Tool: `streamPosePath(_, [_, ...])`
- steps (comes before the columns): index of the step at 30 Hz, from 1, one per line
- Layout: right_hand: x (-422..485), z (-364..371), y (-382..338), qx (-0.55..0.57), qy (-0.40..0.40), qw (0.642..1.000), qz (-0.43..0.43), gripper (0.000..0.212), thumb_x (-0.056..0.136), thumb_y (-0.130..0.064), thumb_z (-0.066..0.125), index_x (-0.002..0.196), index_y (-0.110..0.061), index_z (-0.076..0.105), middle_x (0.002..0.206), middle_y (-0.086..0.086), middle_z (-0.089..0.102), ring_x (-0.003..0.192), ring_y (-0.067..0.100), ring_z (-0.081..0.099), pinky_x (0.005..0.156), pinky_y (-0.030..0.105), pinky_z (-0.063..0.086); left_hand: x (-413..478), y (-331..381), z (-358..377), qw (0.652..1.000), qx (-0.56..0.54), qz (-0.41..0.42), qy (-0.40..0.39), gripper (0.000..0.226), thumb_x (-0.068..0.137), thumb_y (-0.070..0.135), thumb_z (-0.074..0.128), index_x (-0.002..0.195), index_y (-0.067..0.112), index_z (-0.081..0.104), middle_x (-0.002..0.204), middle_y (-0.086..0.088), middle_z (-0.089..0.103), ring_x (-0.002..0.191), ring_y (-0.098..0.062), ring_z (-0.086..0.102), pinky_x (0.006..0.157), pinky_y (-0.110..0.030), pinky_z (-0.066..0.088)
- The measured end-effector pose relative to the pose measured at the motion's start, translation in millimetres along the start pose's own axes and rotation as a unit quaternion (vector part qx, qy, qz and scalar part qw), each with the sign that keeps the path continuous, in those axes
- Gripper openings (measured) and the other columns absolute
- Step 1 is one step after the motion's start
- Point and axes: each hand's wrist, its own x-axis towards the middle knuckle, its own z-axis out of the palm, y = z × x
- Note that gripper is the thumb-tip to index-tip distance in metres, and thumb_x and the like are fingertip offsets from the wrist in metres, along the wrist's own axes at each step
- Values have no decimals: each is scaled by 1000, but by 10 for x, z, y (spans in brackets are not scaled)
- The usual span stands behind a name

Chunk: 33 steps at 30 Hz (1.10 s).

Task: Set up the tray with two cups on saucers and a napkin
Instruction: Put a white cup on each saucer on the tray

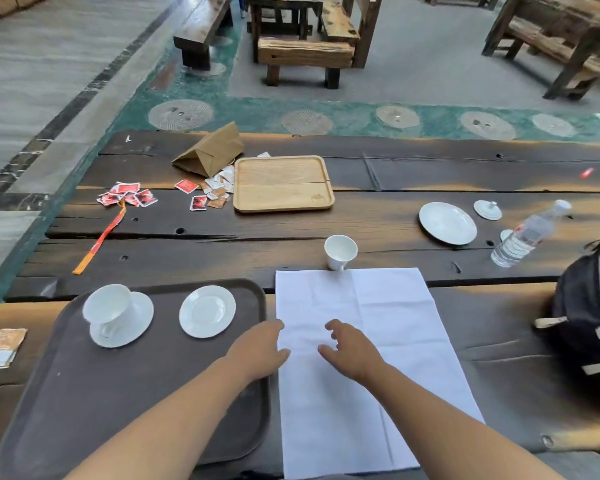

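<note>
Resting on the table: brown tray (84, 393) bearing a cup (108, 303) on its saucer (137, 322) and a second, bare saucer (207, 311). Second cup (340, 251) stands off-tray, touching the napkin's (361, 393) far edge. Left hand (258, 351) and right hand (352, 348), fingers spread, grasp nothing above the napkin.

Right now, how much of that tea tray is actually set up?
Partly. On the dark tray, one cup sits on its saucer, and a second saucer waits empty. Both hands, left and right, are at the white napkin spread beside the tray. The second cup stands on the table.
</note>
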Motion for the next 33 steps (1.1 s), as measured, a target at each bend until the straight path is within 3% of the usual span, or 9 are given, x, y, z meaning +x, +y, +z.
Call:
streamPosePath(11, [23, -169, 354, 16, 2, 1000, 0, 54, 96, -42, 57, 142, -19, 44, 132, 2, 56, 114, 21, 59, 94, 32, 47, 170, 355, 150, 1000, 19, 8, -15, 60, 96, 41, 56, 148, 18, 38, 147, 1, 49, 133, -17, 48, 106, -35, 43])
streamPosePath(24, [346, -466, 499, 69, 21, 997, 13, 53, 93, -42, 62, 140, -21, 48, 130, 3, 59, 112, 18, 61, 91, 31, 47, 482, 488, 86, 1000, -14, 0, 2, 60, 95, 42, 58, 147, 18, 39, 147, 2, 49, 135, -15, 47, 106, -35, 43])
streamPosePath(33, [870, -764, 641, 162, 41, 985, 43, 54, 90, -41, 68, 138, -23, 51, 125, 1, 61, 107, 20, 63, 90, 33, 52, 984, 570, 9, 997, -67, -24, -5, 61, 94, 45, 60, 147, 23, 39, 142, 2, 53, 125, -17, 54, 101, -34, 47])
